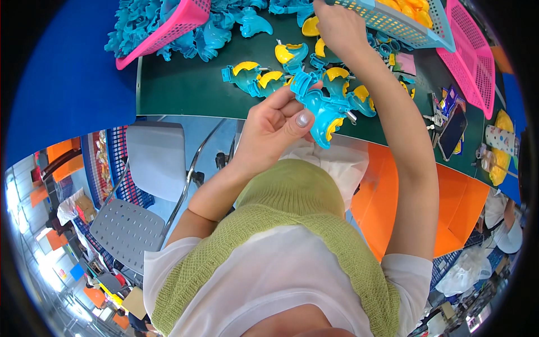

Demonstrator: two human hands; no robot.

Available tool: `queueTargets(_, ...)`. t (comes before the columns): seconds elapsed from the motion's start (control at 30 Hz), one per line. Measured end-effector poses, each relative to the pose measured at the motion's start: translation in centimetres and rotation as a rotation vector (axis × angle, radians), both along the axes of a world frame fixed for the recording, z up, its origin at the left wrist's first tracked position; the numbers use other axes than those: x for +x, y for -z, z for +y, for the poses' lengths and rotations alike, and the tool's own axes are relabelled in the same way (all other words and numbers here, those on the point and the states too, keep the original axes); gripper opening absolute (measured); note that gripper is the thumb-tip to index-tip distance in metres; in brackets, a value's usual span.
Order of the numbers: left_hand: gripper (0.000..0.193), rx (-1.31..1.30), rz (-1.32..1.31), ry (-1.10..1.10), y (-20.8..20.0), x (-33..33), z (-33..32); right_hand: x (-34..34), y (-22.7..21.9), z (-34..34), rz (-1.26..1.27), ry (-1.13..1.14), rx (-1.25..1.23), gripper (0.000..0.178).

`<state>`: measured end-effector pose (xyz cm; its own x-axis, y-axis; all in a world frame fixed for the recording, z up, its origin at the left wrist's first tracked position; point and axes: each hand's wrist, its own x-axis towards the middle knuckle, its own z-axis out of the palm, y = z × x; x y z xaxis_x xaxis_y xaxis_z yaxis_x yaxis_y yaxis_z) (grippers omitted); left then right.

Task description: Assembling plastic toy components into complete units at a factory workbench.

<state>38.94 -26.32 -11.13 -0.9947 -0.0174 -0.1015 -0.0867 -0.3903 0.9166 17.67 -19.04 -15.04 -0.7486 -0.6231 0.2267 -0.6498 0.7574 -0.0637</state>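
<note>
My left hand [275,132] is closed on a blue plastic part [321,115] with a yellow insert at its lower end, held above the table's near edge. A short metal pin sticks out of its right side. Farther off, my right hand [343,33] reaches to the far side of the table, beside a light-blue basket [387,27]. Its fingertips run to the top edge of the picture, so what they hold, if anything, is hidden. A yellow curved piece [310,26] lies just below that hand. Between my hands several blue-and-yellow parts [245,76] lie on the green table [185,92].
A heap of blue parts [146,28] spills around a pink basket [168,33] at the far left. Yellow pieces [412,11] fill the light-blue basket. Right of it stand another pink basket [469,56], keys [435,115] and a phone [452,132]. An orange bin [449,208] sits below the table.
</note>
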Motion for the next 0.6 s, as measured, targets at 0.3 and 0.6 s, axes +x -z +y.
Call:
queueTargets(0.3, 0.045, 0.087, 0.003, -0.023, -0.3, -0.3, 0.3, 1.5, -1.4, 1.5, -0.109, -0.176, -0.516, 0.015)
queueTargets(0.6, 0.047, 0.141, 0.086, -0.166, -0.3, -0.3, 0.2, 9.1, -7.6, 7.2, -0.692, -0.242, -0.955, 0.015)
